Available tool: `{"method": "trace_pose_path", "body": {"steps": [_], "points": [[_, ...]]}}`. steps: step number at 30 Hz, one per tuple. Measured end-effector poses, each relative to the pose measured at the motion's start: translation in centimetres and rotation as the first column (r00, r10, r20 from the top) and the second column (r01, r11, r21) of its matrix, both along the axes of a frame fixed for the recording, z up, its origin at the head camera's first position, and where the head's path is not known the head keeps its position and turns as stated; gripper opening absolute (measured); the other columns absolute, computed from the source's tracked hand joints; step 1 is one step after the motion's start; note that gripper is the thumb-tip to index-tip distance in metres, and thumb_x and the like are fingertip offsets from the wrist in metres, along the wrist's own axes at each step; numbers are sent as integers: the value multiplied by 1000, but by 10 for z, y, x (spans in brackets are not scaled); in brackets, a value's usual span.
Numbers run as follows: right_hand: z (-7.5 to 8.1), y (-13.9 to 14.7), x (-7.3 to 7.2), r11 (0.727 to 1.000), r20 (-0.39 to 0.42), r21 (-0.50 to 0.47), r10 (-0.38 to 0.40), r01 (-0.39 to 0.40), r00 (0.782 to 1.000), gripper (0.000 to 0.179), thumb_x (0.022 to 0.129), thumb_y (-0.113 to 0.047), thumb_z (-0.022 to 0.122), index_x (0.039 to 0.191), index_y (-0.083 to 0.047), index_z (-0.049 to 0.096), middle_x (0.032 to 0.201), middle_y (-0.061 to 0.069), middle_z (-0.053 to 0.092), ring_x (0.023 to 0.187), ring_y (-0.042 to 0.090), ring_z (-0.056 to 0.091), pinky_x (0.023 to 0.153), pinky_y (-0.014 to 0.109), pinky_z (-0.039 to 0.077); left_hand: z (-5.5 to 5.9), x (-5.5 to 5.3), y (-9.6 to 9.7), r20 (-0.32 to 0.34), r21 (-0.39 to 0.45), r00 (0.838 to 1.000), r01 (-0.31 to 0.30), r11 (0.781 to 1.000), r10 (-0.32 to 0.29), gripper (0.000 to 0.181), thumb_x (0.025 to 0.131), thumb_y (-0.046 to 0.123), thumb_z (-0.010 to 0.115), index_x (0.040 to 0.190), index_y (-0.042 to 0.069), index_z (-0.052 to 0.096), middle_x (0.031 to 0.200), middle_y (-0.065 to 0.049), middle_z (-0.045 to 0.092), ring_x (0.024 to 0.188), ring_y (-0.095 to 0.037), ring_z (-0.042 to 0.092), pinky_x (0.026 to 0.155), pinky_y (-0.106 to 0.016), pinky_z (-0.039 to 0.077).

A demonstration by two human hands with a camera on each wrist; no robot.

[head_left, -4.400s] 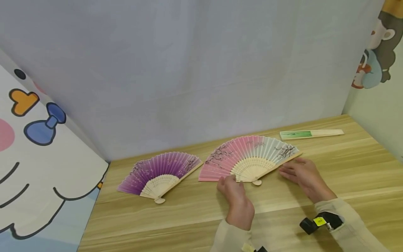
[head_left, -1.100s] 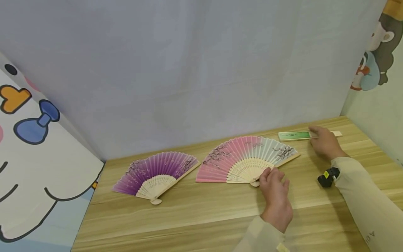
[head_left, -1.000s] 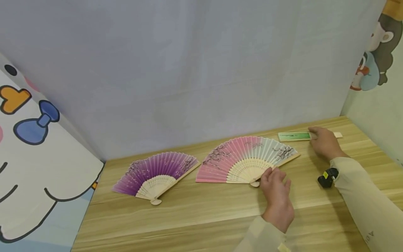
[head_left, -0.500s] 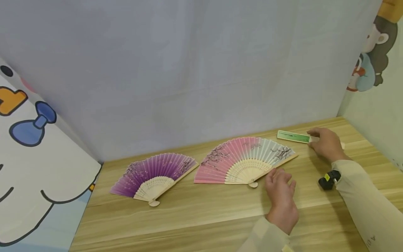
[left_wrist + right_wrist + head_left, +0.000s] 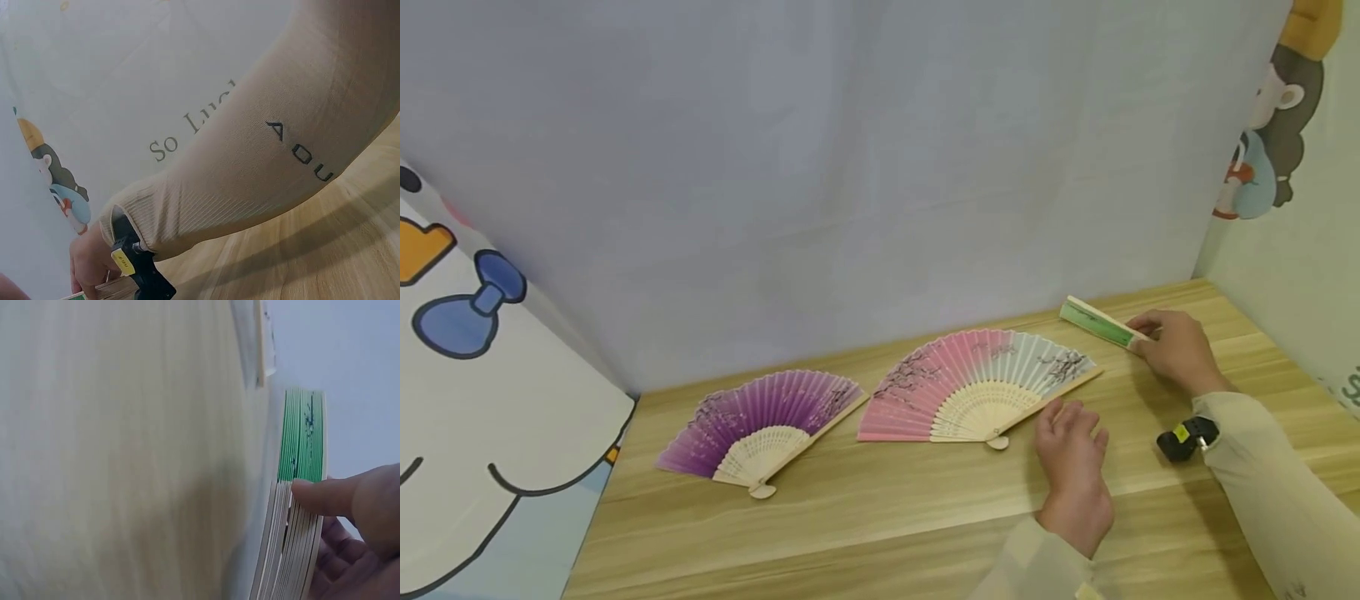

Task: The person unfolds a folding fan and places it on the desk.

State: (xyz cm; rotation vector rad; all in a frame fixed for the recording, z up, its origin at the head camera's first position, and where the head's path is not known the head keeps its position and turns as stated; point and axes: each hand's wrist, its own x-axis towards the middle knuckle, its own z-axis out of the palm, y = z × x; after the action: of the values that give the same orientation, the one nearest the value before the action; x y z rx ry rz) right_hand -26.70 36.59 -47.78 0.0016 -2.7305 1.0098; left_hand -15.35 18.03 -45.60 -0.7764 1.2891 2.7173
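Observation:
My right hand [image 5: 1180,350] grips a folded green folding fan [image 5: 1097,323] at the back right of the table. Its green end points up and to the left, tilted. In the right wrist view the thumb presses on the stack of pale ribs [image 5: 300,537], fingers behind, and the folded layers are slightly parted there. My left hand [image 5: 1072,475] hovers with relaxed fingers just right of the pivot of a spread pink-and-white folding fan [image 5: 955,367], holding nothing. Further left lies a spread purple folding fan [image 5: 775,404].
The wooden table [image 5: 850,533] backs onto a pale grey curtain [image 5: 850,167]. A cartoon-printed panel [image 5: 542,400] bounds the left side, and a light wall [image 5: 1292,275] with a printed figure stands at the right. The right sleeve [image 5: 250,144] fills much of the left wrist view.
My right hand has moved from beside the pink fan to the folded green fan, gripped it and tilted it, green end up. My left hand has moved right, away from the pink fan's lower edge.

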Motion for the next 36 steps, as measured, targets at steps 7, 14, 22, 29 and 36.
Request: {"method": "trace_pose_path", "body": {"steps": [7, 14, 22, 29, 36], "points": [[15, -15, 15, 995, 20, -78, -57, 58, 998, 29, 93, 0, 73, 117, 16, 68, 110, 37, 68, 100, 54, 67, 64, 17, 46, 0, 0, 1, -24, -53, 998, 61, 997, -63, 46, 91, -8, 66, 135, 1, 58, 124, -13, 67, 112, -29, 66, 97, -48, 59], [35, -41, 32, 981, 122, -181, -44, 66, 991, 38, 95, -7, 75, 125, 14, 66, 117, 32, 66, 103, 46, 68, 65, 21, 51, -5, -7, -2, -39, -99, 994, 93, 991, -97, 44, 92, -9, 67, 135, 2, 62, 121, -10, 69, 108, -25, 67, 96, -45, 60], [46, -61, 50, 953, 230, -304, 58, 15, 972, 46, 99, -14, 72, 134, 13, 60, 122, 23, 66, 91, 9, 61, 68, 25, 56, -9, -12, -9, -59, -106, 992, 106, 989, -112, 42, 96, -5, 68, 138, -2, 61, 123, -12, 69, 109, -23, 68, 99, -45, 59], [49, -72, 63, 928, 295, -373, 91, 27, 951, 50, 101, -18, 71, 138, 12, 57, 119, 16, 67, 88, 8, 61, 70, 26, 58, -11, -15, -10, -54, -125, 992, 111, 986, -118, 33, 97, 0, 71, 130, -4, 67, 118, -9, 69, 107, -20, 66, 96, -41, 60], [47, -78, 74, 920, 307, -390, 100, 29, 946, 51, 102, -18, 71, 139, 14, 56, 122, 19, 67, 89, 11, 62, 71, 27, 59, -14, -14, -8, -32, -152, 991, 122, 981, -128, 19, 99, 3, 71, 117, -3, 74, 103, -9, 71, 89, -17, 67, 84, -35, 60]]}}
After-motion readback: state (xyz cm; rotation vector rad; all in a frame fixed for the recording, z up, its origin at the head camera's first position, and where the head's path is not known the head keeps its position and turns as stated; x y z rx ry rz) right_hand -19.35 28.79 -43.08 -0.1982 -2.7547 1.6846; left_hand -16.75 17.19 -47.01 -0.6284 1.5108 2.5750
